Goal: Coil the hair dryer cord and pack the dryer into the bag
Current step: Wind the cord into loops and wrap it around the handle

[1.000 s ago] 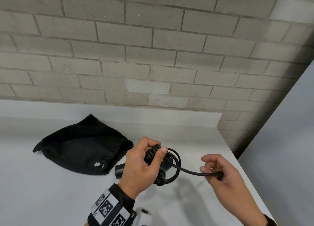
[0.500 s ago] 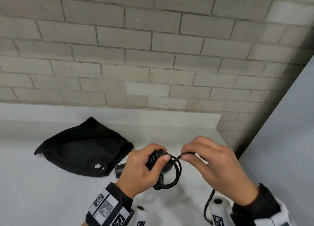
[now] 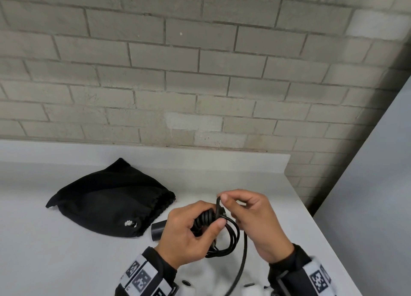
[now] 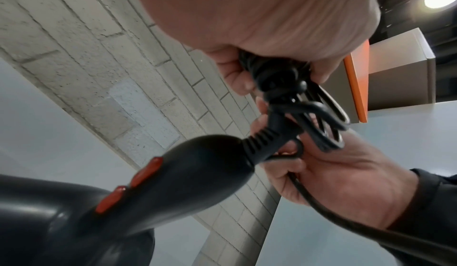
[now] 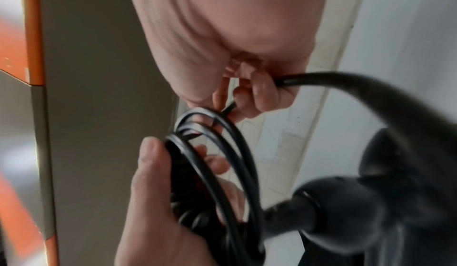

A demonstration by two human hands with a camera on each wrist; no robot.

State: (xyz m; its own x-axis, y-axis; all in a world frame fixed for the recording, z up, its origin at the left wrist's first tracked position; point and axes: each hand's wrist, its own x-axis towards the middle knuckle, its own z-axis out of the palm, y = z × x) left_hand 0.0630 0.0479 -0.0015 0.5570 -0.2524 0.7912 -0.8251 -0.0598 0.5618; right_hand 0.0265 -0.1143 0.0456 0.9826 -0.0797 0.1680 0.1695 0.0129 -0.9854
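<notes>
Above the white counter (image 3: 66, 262), close to its right edge, I keep both hands raised and near each other, with the wrists low toward me and the fingers pointing away to the brick wall (image 3: 200, 73). My left hand (image 3: 189, 233) is turned with its back up, and its fingers and thumb are curled around the coiled part of the cord (image 3: 231, 240); the thumb tip presses on top of the loops, which hang down to the right of this hand. In the left wrist view I see the same bundle (image 4: 279, 78) tight inside the fist, and below it the black hair dryer (image 4: 173, 182) with orange-red switches on its handle, hanging from the ribbed end of the cord. In the head view only the round nozzle (image 3: 158, 230) of the dryer shows, at the left of my left hand and just beside the bag.

My right hand (image 3: 255, 220) is just to the right of the left one, almost touching it. Its fingers are bent, and the thumb and first fingers pinch a section of the cord and hold it upright over the bundle. The free length of the cord falls from this hand down past my right wrist.

The black drawstring bag (image 3: 111, 198) lies flat on the counter, left of my hands, with its gathered mouth toward the dryer.
</notes>
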